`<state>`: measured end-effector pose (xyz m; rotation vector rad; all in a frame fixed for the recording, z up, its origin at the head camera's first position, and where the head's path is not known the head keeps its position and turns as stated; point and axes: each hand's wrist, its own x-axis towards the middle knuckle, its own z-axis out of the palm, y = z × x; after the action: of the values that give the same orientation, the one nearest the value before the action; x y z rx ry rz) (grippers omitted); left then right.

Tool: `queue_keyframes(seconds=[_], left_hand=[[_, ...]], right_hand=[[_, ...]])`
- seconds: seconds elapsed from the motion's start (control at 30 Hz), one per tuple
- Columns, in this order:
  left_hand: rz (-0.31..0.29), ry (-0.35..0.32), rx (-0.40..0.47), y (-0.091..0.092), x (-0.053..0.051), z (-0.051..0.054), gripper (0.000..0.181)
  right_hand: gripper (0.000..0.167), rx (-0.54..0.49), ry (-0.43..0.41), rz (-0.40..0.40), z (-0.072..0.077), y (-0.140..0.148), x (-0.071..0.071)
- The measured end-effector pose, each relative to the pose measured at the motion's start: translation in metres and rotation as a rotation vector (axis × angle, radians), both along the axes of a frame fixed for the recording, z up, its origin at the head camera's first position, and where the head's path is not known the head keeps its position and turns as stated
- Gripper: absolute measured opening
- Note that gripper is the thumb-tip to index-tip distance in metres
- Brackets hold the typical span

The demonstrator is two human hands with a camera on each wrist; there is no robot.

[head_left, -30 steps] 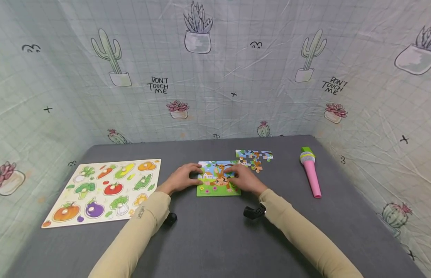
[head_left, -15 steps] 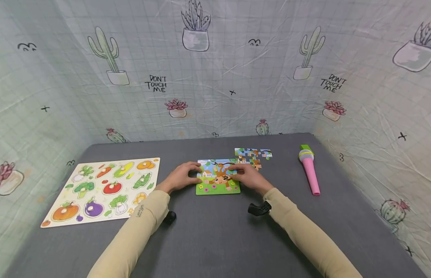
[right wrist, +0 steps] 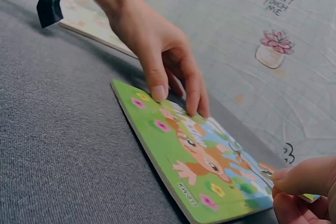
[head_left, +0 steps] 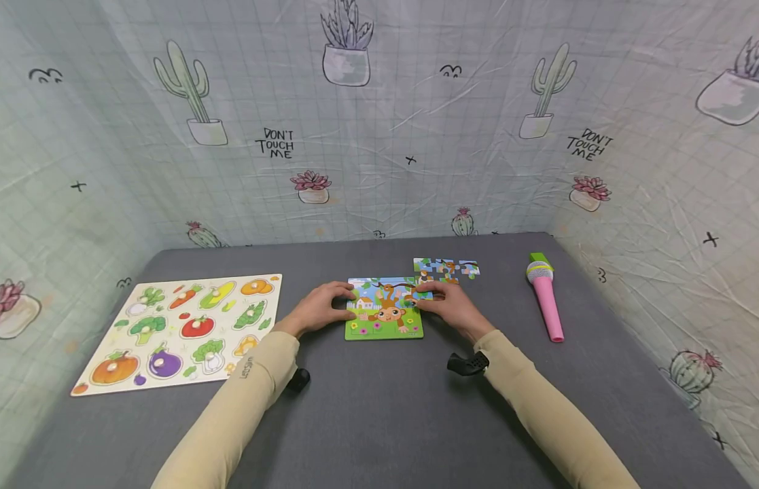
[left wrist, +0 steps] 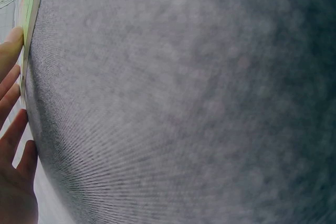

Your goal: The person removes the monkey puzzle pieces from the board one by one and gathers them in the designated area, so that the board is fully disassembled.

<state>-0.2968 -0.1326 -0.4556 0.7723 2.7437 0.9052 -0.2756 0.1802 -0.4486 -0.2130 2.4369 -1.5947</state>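
Observation:
A small green-bordered jigsaw board (head_left: pixel 379 331) with a monkey picture lies flat on the table. My left hand (head_left: pixel 321 309) rests at its left side, thumb and fingertips touching the edge; the right wrist view shows these fingers (right wrist: pixel 157 93) fairly straight. At the board's right edge my right hand (head_left: pixel 455 309) pinches a jigsaw piece (head_left: pixel 425 296) between thumb and fingers. Most of that piece is covered by the right hand (right wrist: pixel 310 184) in the right wrist view. Behind the right hand lie several loose jigsaw pieces (head_left: pixel 445 266), partly joined in a cluster.
On the left lies a large vegetable peg puzzle board (head_left: pixel 226 326). A pink toy microphone (head_left: pixel 547 305) with a green block (head_left: pixel 539 258) at its head lies on the right. Patterned cloth (head_left: pixel 379 122) closes off the back and sides of the grey table (head_left: pixel 379 414).
My right hand has moved right from over the monkey picture to the board's right edge, with a jigsaw piece now visible in its fingers. The left hand has stayed at the board.

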Motion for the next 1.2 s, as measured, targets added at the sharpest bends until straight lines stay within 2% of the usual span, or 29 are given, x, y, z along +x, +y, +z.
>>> queue_keyframes(seconds=[0.17,0.33,0.6,0.73,0.97,1.2], left_hand=[[0.0,-0.005,-0.006,0.002,-0.001,0.002,0.043],[-0.007,0.009,-0.005,0.002,-0.002,0.004,0.042],[-0.003,-0.006,-0.022,0.002,-0.002,0.003,0.041],[-0.006,-0.001,-0.021,0.002,-0.002,0.002,0.041],[-0.004,0.003,-0.013,0.001,-0.001,0.002,0.041],[-0.007,0.0,-0.014,-0.001,0.0,0.002,0.041]], right_hand=[[0.041,-0.042,-0.036,-0.032,0.001,0.012,0.002],[0.046,-0.05,-0.037,-0.055,0.002,0.028,0.001],[0.049,0.015,-0.037,-0.124,-0.001,0.056,-0.001],[0.046,0.068,-0.041,-0.162,-0.001,0.071,-0.002],[0.038,0.173,0.004,-0.233,-0.002,0.093,-0.009],[0.037,0.202,0.002,-0.244,-0.005,0.103,-0.015]])
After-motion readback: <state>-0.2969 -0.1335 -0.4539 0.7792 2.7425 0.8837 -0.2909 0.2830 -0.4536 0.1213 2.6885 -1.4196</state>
